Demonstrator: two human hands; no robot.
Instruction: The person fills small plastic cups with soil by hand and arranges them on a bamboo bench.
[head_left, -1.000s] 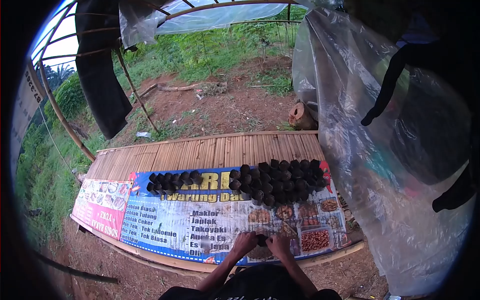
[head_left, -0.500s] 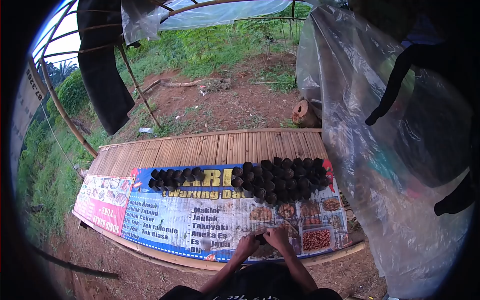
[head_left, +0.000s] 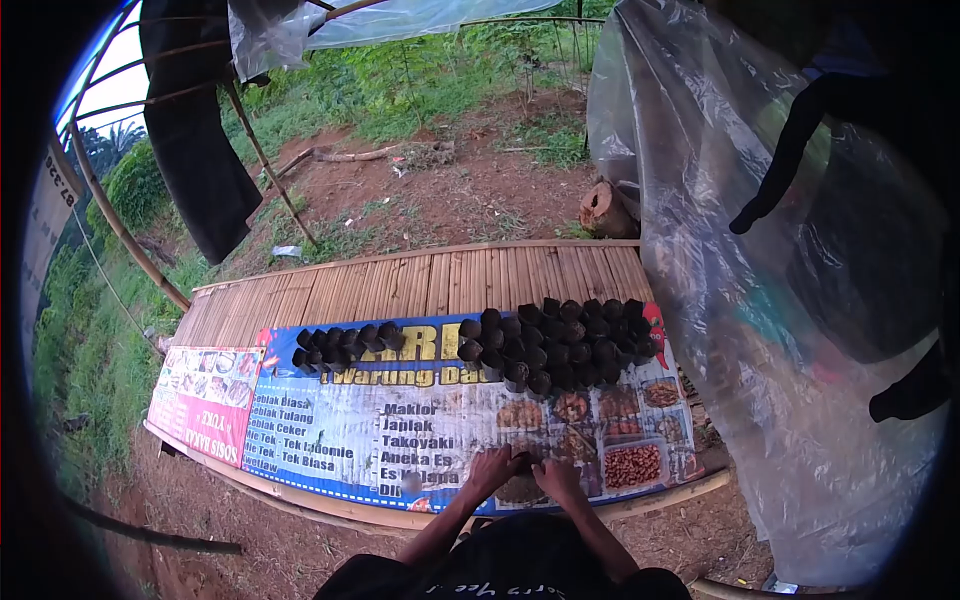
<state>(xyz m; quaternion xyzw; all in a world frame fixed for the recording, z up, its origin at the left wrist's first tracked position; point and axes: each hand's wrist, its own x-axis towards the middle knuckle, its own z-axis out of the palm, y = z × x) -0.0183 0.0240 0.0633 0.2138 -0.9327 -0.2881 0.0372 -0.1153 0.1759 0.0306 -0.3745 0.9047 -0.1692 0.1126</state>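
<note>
Low over the front part of a printed banner (head_left: 330,425), my left hand (head_left: 492,468) and my right hand (head_left: 556,478) are close together. Between them is a small black plastic planting bag (head_left: 522,462), its sides pinched by the fingers of both hands. The fingers partly cover it, so what it contains is hard to see. Beyond my hands stands a large cluster of dark-filled black planting bags (head_left: 560,350). A smaller group of similar bags (head_left: 345,345) stands further left on the banner. A brownish patch (head_left: 522,490) shows just below my hands.
The banner lies on a bamboo-slat table (head_left: 420,285) with a bamboo front edge (head_left: 640,512). Clear plastic sheeting (head_left: 700,300) hangs on the right. A cut log (head_left: 605,210) lies behind the table, and dark cloth (head_left: 195,150) hangs at left from a bamboo frame.
My view has shifted slightly, so the table sits a little higher in the picture. Both hands stay together at the small black bag, with a slight change in finger position.
</note>
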